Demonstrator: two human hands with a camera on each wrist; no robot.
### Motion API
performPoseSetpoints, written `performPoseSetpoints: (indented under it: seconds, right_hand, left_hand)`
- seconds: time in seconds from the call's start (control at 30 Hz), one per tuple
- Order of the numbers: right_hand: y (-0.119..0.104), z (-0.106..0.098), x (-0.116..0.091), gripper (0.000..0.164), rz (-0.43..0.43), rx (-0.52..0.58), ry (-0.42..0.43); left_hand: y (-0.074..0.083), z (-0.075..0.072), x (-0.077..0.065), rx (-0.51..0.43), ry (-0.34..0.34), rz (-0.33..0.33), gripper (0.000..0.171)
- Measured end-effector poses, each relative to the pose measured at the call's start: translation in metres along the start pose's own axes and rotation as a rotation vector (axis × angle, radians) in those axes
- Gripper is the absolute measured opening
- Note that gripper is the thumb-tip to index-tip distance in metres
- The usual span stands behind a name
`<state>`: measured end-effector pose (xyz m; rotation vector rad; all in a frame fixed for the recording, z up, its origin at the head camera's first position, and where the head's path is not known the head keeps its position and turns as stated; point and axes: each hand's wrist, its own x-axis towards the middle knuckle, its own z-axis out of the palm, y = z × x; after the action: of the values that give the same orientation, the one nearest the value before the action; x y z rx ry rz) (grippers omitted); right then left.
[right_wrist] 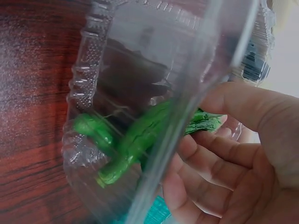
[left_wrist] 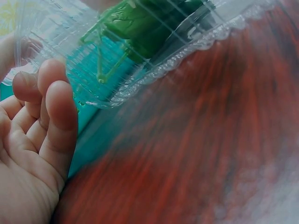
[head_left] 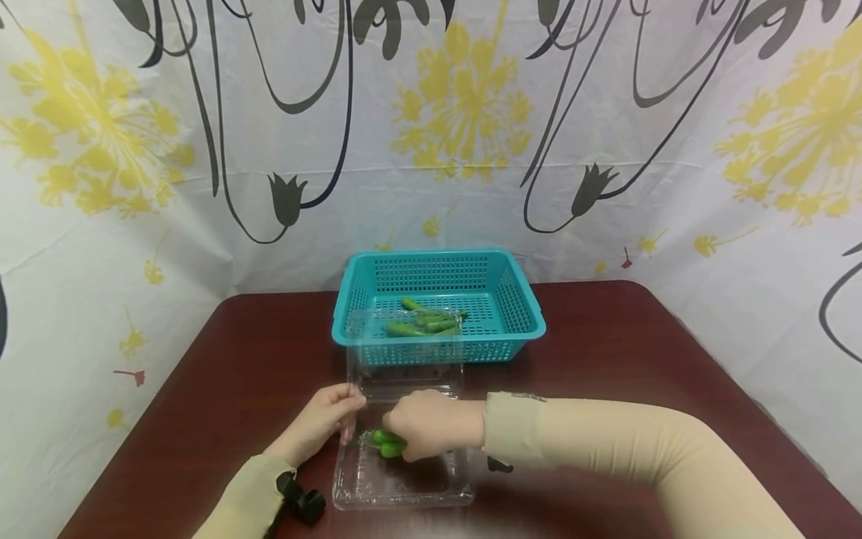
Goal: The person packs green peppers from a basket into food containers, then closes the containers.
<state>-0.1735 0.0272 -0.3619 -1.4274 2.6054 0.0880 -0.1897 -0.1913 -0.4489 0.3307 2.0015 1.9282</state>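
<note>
A clear plastic clamshell box point(head_left: 404, 498) lies opened out on the table, its lid point(head_left: 406, 374) raised toward the basket. My left hand point(head_left: 323, 419) pinches the box's left edge near the hinge; in the left wrist view its fingertips point(left_wrist: 60, 105) are right at the plastic wall. My right hand point(head_left: 427, 425) reaches into the box from the right and holds green peppers point(head_left: 389, 443). In the right wrist view, green peppers point(right_wrist: 135, 140) stick out past the fingers toward the box's ribbed side wall. Their stems show through the plastic in the left wrist view.
A turquoise basket point(head_left: 525, 322) stands at the back of the dark red-brown table point(head_left: 606, 352). Several more green peppers point(head_left: 431, 322) lie in it, partly seen through the clear lid. A patterned white cloth point(head_left: 417, 209) hangs behind the table.
</note>
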Motion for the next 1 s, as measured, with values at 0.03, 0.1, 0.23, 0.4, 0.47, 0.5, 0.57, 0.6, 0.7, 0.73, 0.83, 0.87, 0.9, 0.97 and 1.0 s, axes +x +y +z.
performPoseSetpoints:
  seconds: [0.03,0.1,0.23,0.4,0.47,0.5,0.57,0.6,0.7,0.73,0.83,0.87,0.9,0.97,1.0]
  right_hand:
    - [-0.0002,0.0001,-0.0002,0.028,0.001,-0.003,-0.001]
    - [-0.0004,0.0004,-0.0003,0.028,0.005,-0.008,-0.004]
    - [-0.0015,0.0013,-0.0005,0.028,0.018,-0.023,-0.004]
    - [-0.0032,0.0021,-0.0016,0.029,0.027,-0.050,-0.002]
    - [-0.0036,0.0024,-0.0020,0.029,0.025,-0.062,0.001]
    - [-0.0036,0.0026,-0.0021,0.029,0.023,-0.070,0.005]
    - [-0.0036,0.0028,-0.0025,0.029,0.022,-0.080,0.010]
    - [-0.0036,0.0031,-0.0026,0.029,0.020,-0.087,0.014]
    - [-0.0037,0.0040,-0.0025,0.030,0.015,-0.118,0.026]
    - [-0.0039,0.0043,-0.0024,0.030,0.015,-0.128,0.027]
    - [-0.0045,0.0049,-0.0022,0.030,0.015,-0.161,0.034]
    - [-0.0048,0.0049,-0.0023,0.031,0.015,-0.171,0.035]
    - [-0.0048,0.0048,-0.0024,0.031,0.015,-0.178,0.036]
    - [-0.0049,0.0042,-0.0027,0.031,0.013,-0.189,0.039]
    - [-0.0049,0.0039,-0.0029,0.032,0.012,-0.193,0.040]
  left_hand:
    - [-0.0001,0.0000,0.0000,-0.001,-0.001,0.002,0.035]
    - [-0.0004,-0.0003,-0.0001,-0.004,-0.003,0.005,0.035]
    - [-0.0005,-0.0006,-0.0001,-0.007,-0.005,0.006,0.035]
    - [0.0007,-0.0005,-0.0001,0.002,-0.003,0.003,0.033]
    - [0.0012,-0.0004,-0.0002,0.004,-0.002,0.000,0.033]
    - [0.0013,-0.0003,-0.0003,0.004,-0.002,-0.002,0.033]
    - [0.0016,-0.0003,-0.0002,0.008,0.001,-0.003,0.032]
    - [0.0013,-0.0002,-0.0001,0.008,0.002,-0.001,0.032]
    - [-0.0002,-0.0002,0.0001,0.003,-0.002,0.007,0.035]
    - [-0.0010,-0.0001,0.0001,0.002,-0.004,0.012,0.036]
    - [-0.0025,0.0000,0.0001,-0.006,-0.012,0.027,0.039]
    - [-0.0027,0.0000,0.0000,-0.008,-0.015,0.032,0.040]
    - [-0.0028,0.0000,0.0000,-0.008,-0.018,0.036,0.040]
    - [-0.0028,-0.0001,0.0002,-0.010,-0.022,0.042,0.040]
    - [-0.0028,-0.0001,0.0003,-0.010,-0.025,0.043,0.040]
